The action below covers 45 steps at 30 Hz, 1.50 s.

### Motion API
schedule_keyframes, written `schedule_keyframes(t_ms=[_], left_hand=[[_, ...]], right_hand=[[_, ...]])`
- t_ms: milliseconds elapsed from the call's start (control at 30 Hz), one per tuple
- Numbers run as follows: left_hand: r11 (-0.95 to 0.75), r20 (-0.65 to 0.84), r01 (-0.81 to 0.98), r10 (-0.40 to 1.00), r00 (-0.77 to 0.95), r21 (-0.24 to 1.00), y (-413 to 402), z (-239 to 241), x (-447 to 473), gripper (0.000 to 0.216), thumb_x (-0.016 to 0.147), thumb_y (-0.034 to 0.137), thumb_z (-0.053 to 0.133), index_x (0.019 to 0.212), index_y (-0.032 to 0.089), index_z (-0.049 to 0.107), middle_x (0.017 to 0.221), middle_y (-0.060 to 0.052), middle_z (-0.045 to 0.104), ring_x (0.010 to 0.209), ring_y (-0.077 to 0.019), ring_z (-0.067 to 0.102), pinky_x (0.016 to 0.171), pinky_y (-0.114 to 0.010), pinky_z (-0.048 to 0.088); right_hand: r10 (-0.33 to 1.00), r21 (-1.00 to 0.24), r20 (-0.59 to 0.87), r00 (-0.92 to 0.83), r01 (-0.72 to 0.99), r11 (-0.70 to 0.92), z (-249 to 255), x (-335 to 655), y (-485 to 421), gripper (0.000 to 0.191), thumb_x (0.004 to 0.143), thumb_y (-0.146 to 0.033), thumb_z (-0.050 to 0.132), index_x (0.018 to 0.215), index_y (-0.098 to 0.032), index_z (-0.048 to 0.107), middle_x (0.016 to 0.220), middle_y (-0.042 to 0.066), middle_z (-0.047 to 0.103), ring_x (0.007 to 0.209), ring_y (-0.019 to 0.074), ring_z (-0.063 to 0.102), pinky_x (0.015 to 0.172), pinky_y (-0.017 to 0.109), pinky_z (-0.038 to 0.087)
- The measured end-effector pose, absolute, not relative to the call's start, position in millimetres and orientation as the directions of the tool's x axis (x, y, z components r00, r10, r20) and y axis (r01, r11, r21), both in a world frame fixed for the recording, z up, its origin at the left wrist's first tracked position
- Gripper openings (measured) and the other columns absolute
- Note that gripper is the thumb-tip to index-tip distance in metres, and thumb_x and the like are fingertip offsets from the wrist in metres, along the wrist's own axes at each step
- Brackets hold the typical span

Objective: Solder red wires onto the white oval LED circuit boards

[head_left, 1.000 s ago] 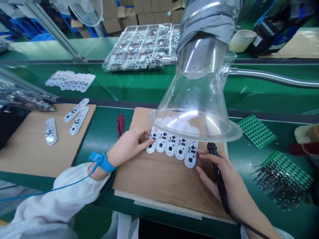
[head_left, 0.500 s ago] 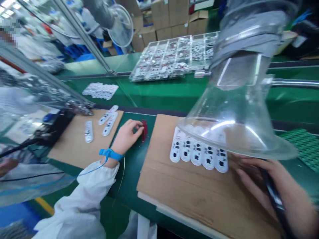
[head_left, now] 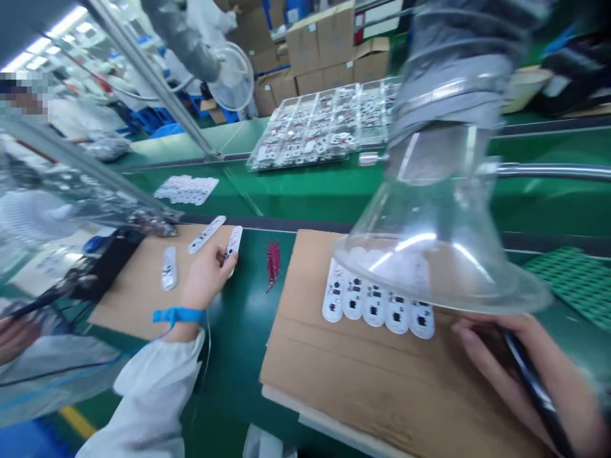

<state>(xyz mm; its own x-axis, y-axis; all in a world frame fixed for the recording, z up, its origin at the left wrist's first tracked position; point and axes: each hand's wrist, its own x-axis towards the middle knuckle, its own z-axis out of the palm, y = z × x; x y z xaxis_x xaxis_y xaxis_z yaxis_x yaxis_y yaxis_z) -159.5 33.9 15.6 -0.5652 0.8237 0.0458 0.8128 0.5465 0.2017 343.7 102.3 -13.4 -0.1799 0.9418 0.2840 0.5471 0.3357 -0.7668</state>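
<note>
My left hand [head_left: 203,277] sits at the edge of the left cardboard sheet, its fingers pinching a white circuit board strip [head_left: 233,249]. My right hand [head_left: 520,375] grips the black handle of a soldering iron [head_left: 534,381], and the tip is hidden. That hand rests beside a row of joined white circuit boards [head_left: 377,310] on a brown cardboard sheet [head_left: 329,388]. Above the row hangs a clear fume extraction hood [head_left: 429,216]. A blue antistatic strap [head_left: 177,315] circles my left wrist.
A small bundle of red pin components [head_left: 273,264] lies on the green mat. Loose white boards [head_left: 169,268] lie on the left cardboard [head_left: 138,305]. Behind stand a clear parts tray [head_left: 324,124] and a green pin board [head_left: 577,286]. A co-worker's hand [head_left: 14,337] shows far left.
My left hand has moved left from the red pins to the white strip on the left cardboard. The view has shifted slightly, and my right hand stays near the board row.
</note>
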Motion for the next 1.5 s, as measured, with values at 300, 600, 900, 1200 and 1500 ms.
schedule_keyframes(t_ms=[300,600,900,1200,1500], left_hand=[[0.056,-0.094,0.923,0.995,-0.021,0.381,48.0,5.6,3.3,0.033,0.101,0.057,0.055,0.088,0.026,0.054,0.075,-0.002,0.064,0.062,-0.0225,0.062,0.055,-0.033,0.039],[0.01,-0.119,0.847,0.991,0.063,0.531,61.0,30.5,3.7,0.026,0.101,0.051,0.053,0.095,0.033,0.07,0.067,-0.002,0.065,0.068,-0.028,0.066,0.062,-0.041,0.052],[-0.283,0.038,0.903,0.957,0.287,0.322,73.9,18.6,26.6,0.033,0.106,0.046,0.05,0.083,0.026,0.059,0.068,-0.001,0.059,0.064,-0.021,0.058,0.063,-0.034,0.045],[-0.235,-0.093,0.944,0.961,0.262,0.233,49.1,-3.0,5.8,0.047,0.093,0.067,0.068,0.115,0.026,0.06,0.107,-0.007,0.072,0.08,-0.0285,0.073,0.058,-0.036,0.052],[-0.161,-0.088,0.885,0.971,0.22,0.436,54.9,9.3,3.1,0.044,0.094,0.06,0.069,0.122,0.026,0.061,0.103,-0.006,0.067,0.091,-0.0282,0.069,0.071,-0.035,0.053]], right_hand=[[0.885,-0.772,0.294,-0.362,0.455,0.443,-17.1,348.8,97.8,0.016,0.103,-0.024,0.063,0.119,-0.027,0.06,0.113,0.005,0.063,0.084,0.0179,0.072,0.076,0.034,0.063],[0.903,-0.811,0.241,-0.355,0.437,0.388,-13.0,350.2,92.8,0.019,0.104,-0.025,0.064,0.122,-0.028,0.058,0.116,0.005,0.057,0.081,0.0164,0.071,0.077,0.036,0.065],[0.921,-0.85,0.285,-0.265,0.373,0.371,-9.0,352.1,90.3,0.011,0.105,-0.026,0.063,0.116,-0.026,0.06,0.11,0.005,0.058,0.087,0.0169,0.072,0.076,0.033,0.066],[0.924,-0.834,0.215,-0.315,0.434,0.342,-24.7,349.1,86.2,0.019,0.103,-0.028,0.064,0.121,-0.028,0.06,0.124,0.008,0.064,0.095,0.0221,0.075,0.086,0.041,0.067],[0.922,-0.86,0.2,-0.332,0.39,0.328,-23.9,347.5,83.8,0.017,0.105,-0.031,0.062,0.122,-0.028,0.058,0.124,0.007,0.06,0.086,0.0191,0.075,0.082,0.038,0.067]])
